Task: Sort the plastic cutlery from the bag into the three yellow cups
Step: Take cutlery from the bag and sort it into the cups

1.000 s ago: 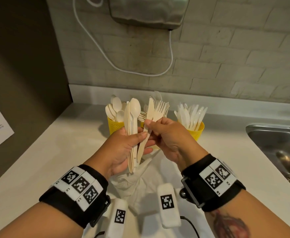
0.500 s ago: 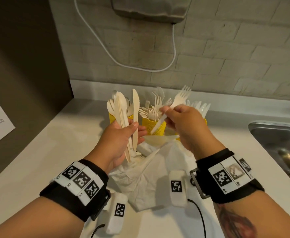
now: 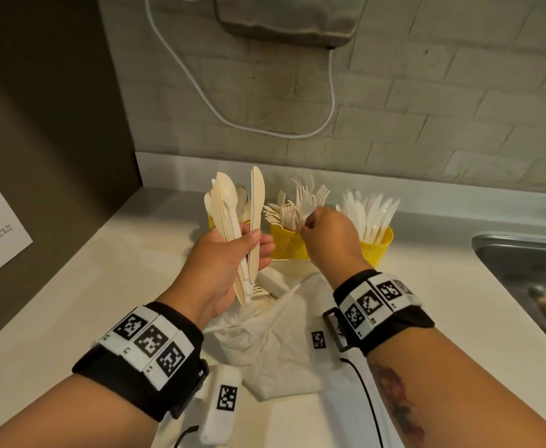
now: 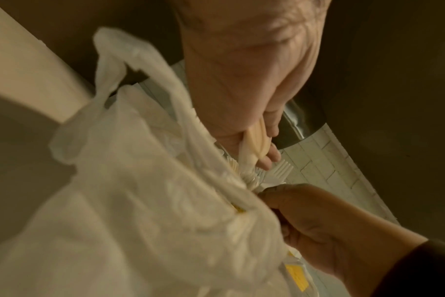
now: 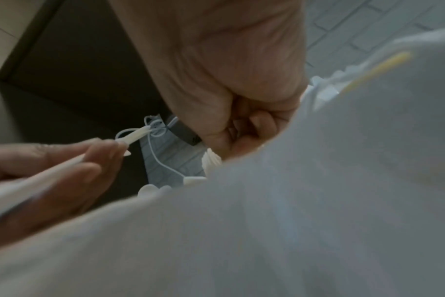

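Head view: three cups (image 3: 289, 244) well stocked; left hand (image 3: 229, 263) clutching an unsorted bundle (image 3: 244, 227), right hand (image 3: 328, 234) pinching a fork (image 3: 307, 205) over the middle cup.

Three yellow mesh cups (image 3: 289, 242) in a row, holding spoons, forks, knives, crumpled white bag (image 3: 275, 344) in front

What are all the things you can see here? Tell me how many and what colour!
yellow cups: three, yellow, in a row by the wall, holding spoons, forks, knives
cutlery bundle: several pieces, cream, in the left hand
plastic bag: one, white, on the counter
counter: one, cream
sink: one, steel, at right
cable: one, white, on the brick wall
left hand: grips the bundle
right hand: fingers curled over the middle cup
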A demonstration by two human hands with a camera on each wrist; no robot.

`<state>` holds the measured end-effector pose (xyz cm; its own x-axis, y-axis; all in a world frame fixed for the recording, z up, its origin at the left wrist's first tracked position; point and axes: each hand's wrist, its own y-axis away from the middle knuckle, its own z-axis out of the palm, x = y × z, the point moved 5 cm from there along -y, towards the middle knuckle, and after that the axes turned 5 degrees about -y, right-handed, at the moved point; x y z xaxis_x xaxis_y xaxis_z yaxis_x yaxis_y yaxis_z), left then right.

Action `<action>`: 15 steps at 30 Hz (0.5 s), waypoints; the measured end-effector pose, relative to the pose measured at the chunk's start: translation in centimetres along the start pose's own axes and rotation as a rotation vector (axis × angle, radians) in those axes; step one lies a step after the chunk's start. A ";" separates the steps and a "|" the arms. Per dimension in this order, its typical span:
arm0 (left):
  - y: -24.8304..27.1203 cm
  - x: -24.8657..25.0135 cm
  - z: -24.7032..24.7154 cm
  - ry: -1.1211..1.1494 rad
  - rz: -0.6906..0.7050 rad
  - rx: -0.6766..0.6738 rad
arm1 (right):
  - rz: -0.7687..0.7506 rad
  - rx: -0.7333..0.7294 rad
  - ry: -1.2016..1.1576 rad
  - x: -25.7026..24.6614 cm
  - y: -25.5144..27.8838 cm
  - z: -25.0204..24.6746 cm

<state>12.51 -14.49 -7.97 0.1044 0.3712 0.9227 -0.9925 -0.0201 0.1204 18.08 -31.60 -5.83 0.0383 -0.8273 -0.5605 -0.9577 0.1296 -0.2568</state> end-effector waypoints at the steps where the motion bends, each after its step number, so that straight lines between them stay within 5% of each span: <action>1: -0.1 0.0 0.0 0.000 -0.002 -0.009 | 0.000 -0.018 0.047 0.0 -0.2 0.3; 6: 0.0 -0.1 0.4 -0.010 -0.011 -0.041 | 0.021 -0.222 0.255 -0.6 -0.5 1.0; 10: 0.0 0.0 0.5 -0.025 0.009 -0.043 | -0.008 -0.131 0.305 -1.4 1.0 -1.8; 13: 0.0 0.0 0.7 -0.026 0.012 -0.051 | -0.084 -0.095 0.036 -3.0 2.8 -3.4; 15: 0.2 -0.1 1.1 -0.059 0.017 -0.090 | -0.035 -0.247 -0.369 -4.0 3.9 -2.7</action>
<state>12.39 -15.58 -7.62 0.0884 0.3159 0.9447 -0.9956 0.0588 0.0734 13.41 -29.30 -2.49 0.1285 -0.5728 -0.8095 -0.9917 -0.0667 -0.1102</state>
